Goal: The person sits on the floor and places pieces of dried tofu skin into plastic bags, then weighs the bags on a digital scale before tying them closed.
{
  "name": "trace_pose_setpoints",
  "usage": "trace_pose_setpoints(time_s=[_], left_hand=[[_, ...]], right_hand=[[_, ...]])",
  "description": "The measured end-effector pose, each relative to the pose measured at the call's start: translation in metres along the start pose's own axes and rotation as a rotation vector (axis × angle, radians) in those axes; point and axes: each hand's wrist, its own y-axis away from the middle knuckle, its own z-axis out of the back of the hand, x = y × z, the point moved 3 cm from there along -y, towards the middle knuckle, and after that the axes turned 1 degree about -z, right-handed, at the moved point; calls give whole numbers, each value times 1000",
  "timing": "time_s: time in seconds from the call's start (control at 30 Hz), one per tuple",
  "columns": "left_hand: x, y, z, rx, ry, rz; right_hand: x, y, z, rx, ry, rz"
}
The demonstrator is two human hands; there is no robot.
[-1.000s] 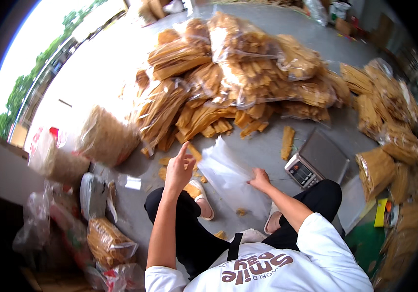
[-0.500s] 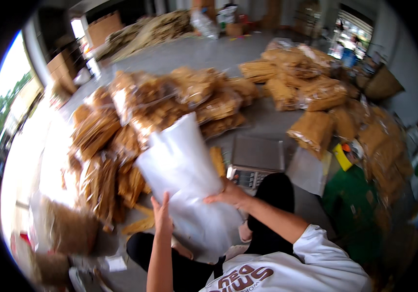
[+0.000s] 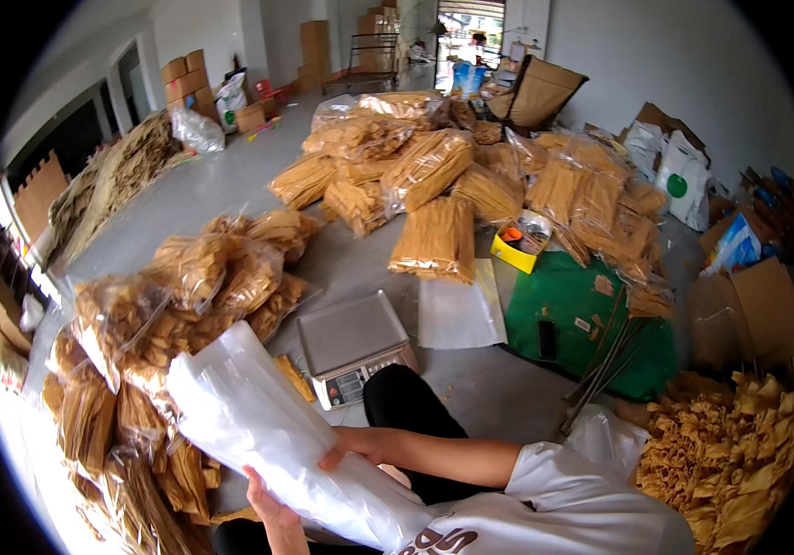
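Observation:
A long, whitish translucent plastic bag [image 3: 258, 416] lies slanted across my lap, its far end pointing up and left. It looks empty. My right hand [image 3: 350, 446] grips its right side, thumb on top and the other fingers mostly hidden. At the bag's lower left edge is my left hand [image 3: 272, 507], thumb up along the edge, its fingers partly out of sight under the plastic. Just beyond my right knee stands a flat-topped weighing scale [image 3: 352, 333] with a keypad on its front; nothing lies on its plate.
Clear bags of tan dried strips [image 3: 184, 277] are heaped at the left, more packed bags [image 3: 429, 171] farther back. A flat plastic sheet [image 3: 460, 310], a yellow box [image 3: 515, 254] and a green mat [image 3: 545, 305] with a phone [image 3: 547, 340] lie rightward. Loose tan pieces [image 3: 730, 462] pile near right.
The view has swung to the right, bringing the loose pile and the whole green mat into sight. The bag now tilts further left. Both hands stay on it.

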Motion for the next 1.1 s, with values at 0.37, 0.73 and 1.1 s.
trace_pose_setpoints(time_s=[0.37,0.73,1.1], left_hand=[[14,-27,-33,-107,-335,-78],[23,-24,-49,-199,-536,-160],[-34,-41,-82,-292,-735,-268]], right_hand=[[-44,4,42,-94,-341,-120],[-33,-4,43,157,-293,-216],[33,40,-13,-464,1164,578]])
